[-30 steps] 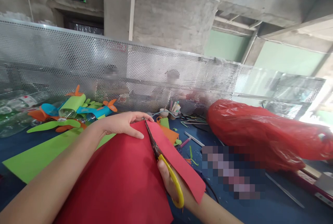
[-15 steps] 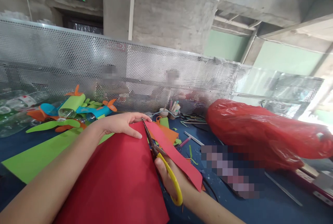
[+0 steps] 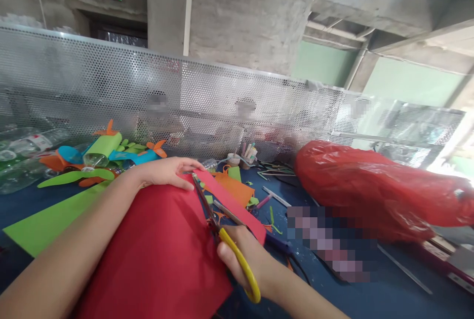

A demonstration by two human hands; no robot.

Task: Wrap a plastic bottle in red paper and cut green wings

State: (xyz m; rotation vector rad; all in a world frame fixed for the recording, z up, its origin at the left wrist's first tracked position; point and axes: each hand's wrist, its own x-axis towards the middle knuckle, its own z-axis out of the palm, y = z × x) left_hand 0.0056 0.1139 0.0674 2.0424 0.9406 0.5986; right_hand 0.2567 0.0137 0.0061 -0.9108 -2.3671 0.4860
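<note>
My left hand [image 3: 166, 172] pinches the far edge of a large red sheet [image 3: 155, 250], thumb on top and fingers around the edge. My right hand [image 3: 246, 255] is closed around the yellow handles of a pair of scissors [image 3: 240, 259]. Their blades point away from me and lie along the cut, the tips close to my left thumb. A narrow red strip [image 3: 231, 200] runs to the right of the blades, partly cut from the sheet; its near end hangs loose by my right hand. My right fingers are mostly hidden under the handles.
Paper propellers and rolled shapes [image 3: 107, 143] lie at the left by clear plastic bottles [image 3: 29, 146] and a green sheet [image 3: 48, 220]. Orange scraps [image 3: 237, 188] and a cup of pens [image 3: 248, 156] sit beyond my hands. A red plastic bag [image 3: 363, 185] is at right, before a perforated metal screen [image 3: 222, 87].
The red sheet, my left hand and the scissor blades have shifted a little to the left. The strip's loose near end has moved left and away from me.
</note>
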